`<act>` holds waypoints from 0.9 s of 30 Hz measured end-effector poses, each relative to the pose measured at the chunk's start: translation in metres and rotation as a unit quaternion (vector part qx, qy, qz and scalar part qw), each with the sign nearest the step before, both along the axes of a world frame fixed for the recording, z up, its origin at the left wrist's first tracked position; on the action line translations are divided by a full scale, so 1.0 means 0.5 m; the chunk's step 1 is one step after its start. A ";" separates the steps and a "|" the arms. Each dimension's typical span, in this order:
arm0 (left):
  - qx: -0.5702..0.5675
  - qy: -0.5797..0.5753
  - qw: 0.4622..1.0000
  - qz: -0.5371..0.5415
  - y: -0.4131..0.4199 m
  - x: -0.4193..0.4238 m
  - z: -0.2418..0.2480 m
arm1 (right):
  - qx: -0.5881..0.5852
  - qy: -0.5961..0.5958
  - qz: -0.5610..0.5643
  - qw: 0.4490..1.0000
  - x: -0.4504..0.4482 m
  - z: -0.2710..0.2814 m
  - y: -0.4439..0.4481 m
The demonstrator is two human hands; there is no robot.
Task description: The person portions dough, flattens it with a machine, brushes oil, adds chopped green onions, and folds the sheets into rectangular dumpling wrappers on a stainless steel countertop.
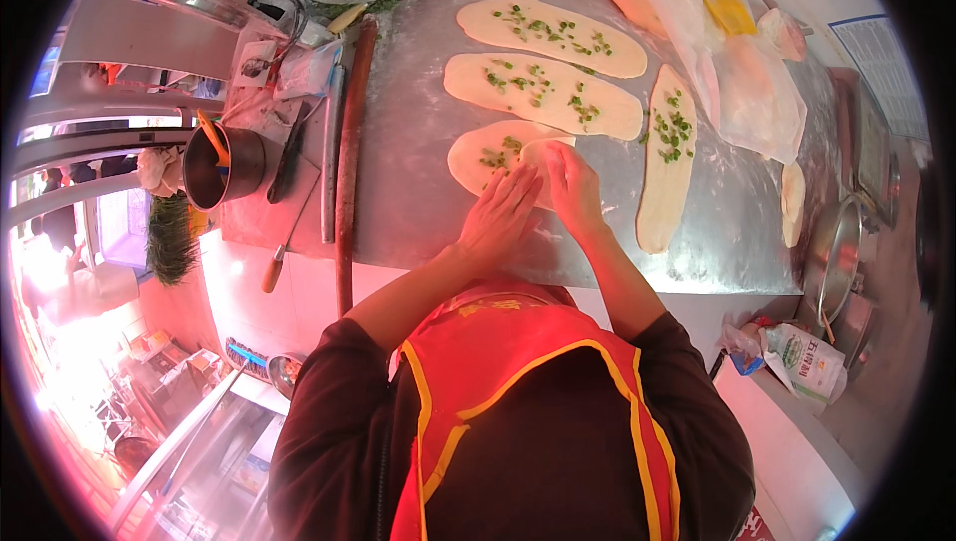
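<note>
A flattened piece of dough (472,156) with chopped scallions on it lies nearest me on the metal worktop (418,227). Its right end is lifted and folded over toward the middle. My right hand (573,186) grips that folded end. Beside it, my left hand (502,211) rests on the dough's near edge, fingers straight and together; its thumb is hard to make out. Farther back lie two long dough strips, a middle one (549,93) and a far one (551,33), both topped with scallions. Another scallion-topped strip (661,190) lies lengthwise to the right.
A wooden rolling pin (351,145) and a metal rod (332,167) run along the left. Beyond them are a metal pot (243,171) and a wooden-handled tool (274,272). Plastic sheeting (754,100) covers dough at the back right. A small dough piece (792,205) lies near a metal basin (833,257).
</note>
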State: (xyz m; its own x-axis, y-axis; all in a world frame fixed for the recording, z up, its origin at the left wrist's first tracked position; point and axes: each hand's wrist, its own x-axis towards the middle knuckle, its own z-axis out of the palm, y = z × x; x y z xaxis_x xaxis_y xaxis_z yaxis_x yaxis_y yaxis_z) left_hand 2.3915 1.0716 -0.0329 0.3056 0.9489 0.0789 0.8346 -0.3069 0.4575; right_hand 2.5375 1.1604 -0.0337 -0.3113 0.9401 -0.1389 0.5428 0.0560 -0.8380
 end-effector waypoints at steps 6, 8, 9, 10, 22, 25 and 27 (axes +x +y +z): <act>-0.032 0.200 0.978 -0.055 0.019 -0.005 -0.018 | 0.176 -0.230 0.224 0.930 0.033 -0.049 -0.044; -0.021 0.170 0.985 -0.027 0.017 -0.003 -0.047 | 0.189 -0.235 0.213 0.929 0.028 -0.044 -0.040; -0.025 0.146 0.989 -0.029 0.021 -0.004 -0.048 | 0.198 -0.237 0.206 0.929 0.025 -0.038 -0.036; -0.028 0.122 0.992 -0.031 0.026 -0.006 -0.048 | 0.186 -0.191 0.178 0.947 0.033 -0.035 -0.033; -0.230 -0.420 0.853 0.206 0.047 0.064 -0.058 | -0.288 0.066 -0.104 0.950 0.021 -0.028 0.027; -0.285 -0.510 0.753 0.304 0.036 -0.012 0.052 | -0.167 0.088 -0.018 0.982 -0.047 -0.002 -0.029; -0.212 -0.443 0.803 0.338 0.024 -0.068 0.039 | -0.096 0.103 0.045 0.989 -0.093 0.039 -0.053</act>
